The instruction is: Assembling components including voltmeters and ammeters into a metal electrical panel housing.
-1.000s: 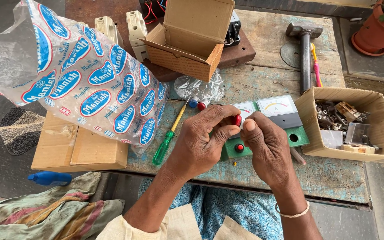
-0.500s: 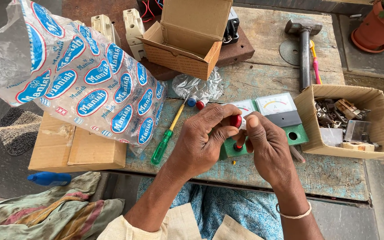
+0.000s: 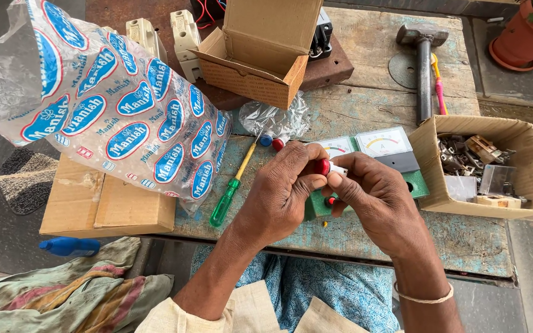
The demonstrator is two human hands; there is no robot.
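My left hand [image 3: 282,191] and my right hand [image 3: 374,197] meet over the table's front edge. Together they pinch a small red-capped part with a white end [image 3: 327,167]. The left fingertips hold the red cap and the right fingertips hold the white end. Just under the hands lies a green panel [image 3: 417,184] that carries two white dial meters [image 3: 382,142] and a red knob [image 3: 330,200]. A screwdriver [image 3: 234,184] with a green and yellow handle lies on the table left of my left hand.
A printed plastic bag [image 3: 112,111] bulges over a flat cardboard box [image 3: 100,206] at left. An open carton [image 3: 260,58] stands at the back, a hammer [image 3: 424,68] lies back right, and a box of metal parts [image 3: 485,166] sits at right. A small clear bag [image 3: 276,117] lies mid-table.
The hands have stayed over the green panel. The red-capped part between the fingertips has shifted slightly, and its white end now shows toward the right hand.
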